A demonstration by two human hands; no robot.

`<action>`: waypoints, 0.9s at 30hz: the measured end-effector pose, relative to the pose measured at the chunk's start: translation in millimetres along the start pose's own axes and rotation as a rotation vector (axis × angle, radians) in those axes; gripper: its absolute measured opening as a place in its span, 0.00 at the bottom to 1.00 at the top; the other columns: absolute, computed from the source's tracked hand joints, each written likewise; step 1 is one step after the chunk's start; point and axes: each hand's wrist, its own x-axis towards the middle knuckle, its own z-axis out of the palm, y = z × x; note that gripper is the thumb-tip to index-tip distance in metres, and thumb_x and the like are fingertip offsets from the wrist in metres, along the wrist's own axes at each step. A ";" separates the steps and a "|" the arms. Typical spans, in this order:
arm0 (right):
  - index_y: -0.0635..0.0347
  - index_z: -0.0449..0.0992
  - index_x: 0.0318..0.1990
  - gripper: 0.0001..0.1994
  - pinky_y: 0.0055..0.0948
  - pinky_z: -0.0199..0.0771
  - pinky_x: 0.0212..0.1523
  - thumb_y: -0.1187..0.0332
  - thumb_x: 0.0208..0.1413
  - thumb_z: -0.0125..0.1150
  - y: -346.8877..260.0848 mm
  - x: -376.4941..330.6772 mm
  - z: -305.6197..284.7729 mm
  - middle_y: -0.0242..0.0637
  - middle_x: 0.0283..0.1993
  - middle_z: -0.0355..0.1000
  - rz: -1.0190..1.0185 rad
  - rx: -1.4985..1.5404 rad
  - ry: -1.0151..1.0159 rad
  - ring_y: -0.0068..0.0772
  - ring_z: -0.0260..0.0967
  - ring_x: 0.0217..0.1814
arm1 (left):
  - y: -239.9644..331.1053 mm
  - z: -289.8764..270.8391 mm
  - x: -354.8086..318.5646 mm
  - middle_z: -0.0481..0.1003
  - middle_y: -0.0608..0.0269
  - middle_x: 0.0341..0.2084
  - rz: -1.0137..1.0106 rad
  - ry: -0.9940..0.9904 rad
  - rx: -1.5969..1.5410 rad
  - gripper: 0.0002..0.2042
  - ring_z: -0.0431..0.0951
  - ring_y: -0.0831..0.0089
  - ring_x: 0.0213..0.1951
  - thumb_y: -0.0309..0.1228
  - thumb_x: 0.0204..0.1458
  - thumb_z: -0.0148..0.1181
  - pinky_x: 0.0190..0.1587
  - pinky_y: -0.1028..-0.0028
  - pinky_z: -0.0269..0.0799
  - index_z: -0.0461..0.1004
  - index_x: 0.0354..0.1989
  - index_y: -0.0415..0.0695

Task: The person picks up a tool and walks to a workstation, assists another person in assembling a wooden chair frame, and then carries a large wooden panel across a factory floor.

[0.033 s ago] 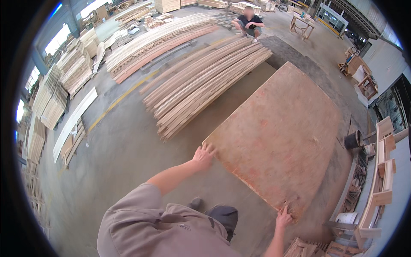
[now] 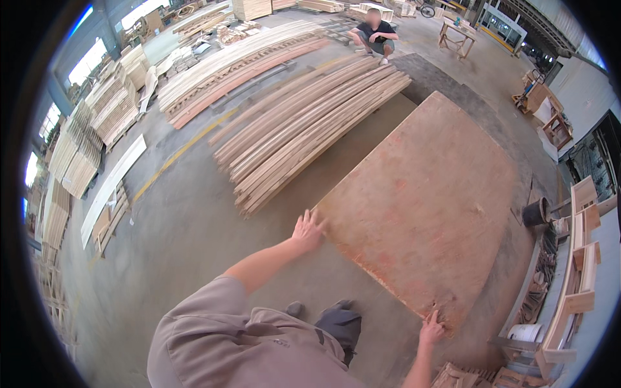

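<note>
A large, worn plywood sheet (image 2: pixel 420 200) with reddish stains stretches out in front of me. At its near left corner is my left hand (image 2: pixel 308 231), closed on the edge with the fingers over the top face. My right hand (image 2: pixel 432 328) grips the near right corner, beside a chipped dark spot in the surface. The undersides of both hands are hidden, and so are the thumbs in part. Both my shoes (image 2: pixel 334 309) are on the concrete floor, short of the sheet's near edge.
Left of the sheet lies a long stack of wooden strips (image 2: pixel 304 129). Beyond it a person (image 2: pixel 375 37) squats. On the right are a black bucket (image 2: pixel 534 212), a white bucket (image 2: pixel 524 332) and a wooden rack (image 2: pixel 572 284). Timber piles (image 2: pixel 77 149) stand far left.
The view has shifted very slightly. One of my feet has moved a little and its shoe now shows. Both hands stay on the plywood sheet.
</note>
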 end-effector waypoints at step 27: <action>0.85 0.50 0.64 0.35 0.49 0.80 0.33 0.69 0.55 0.58 -159.4 1139.0 -297.8 0.41 0.31 0.80 -0.010 -0.522 0.024 0.34 0.81 0.31 | 199.8 -105.4 1177.1 0.58 0.39 0.60 -0.331 -0.269 -0.399 0.52 0.64 0.45 0.60 0.42 0.35 0.77 0.56 0.56 0.70 0.50 0.71 0.58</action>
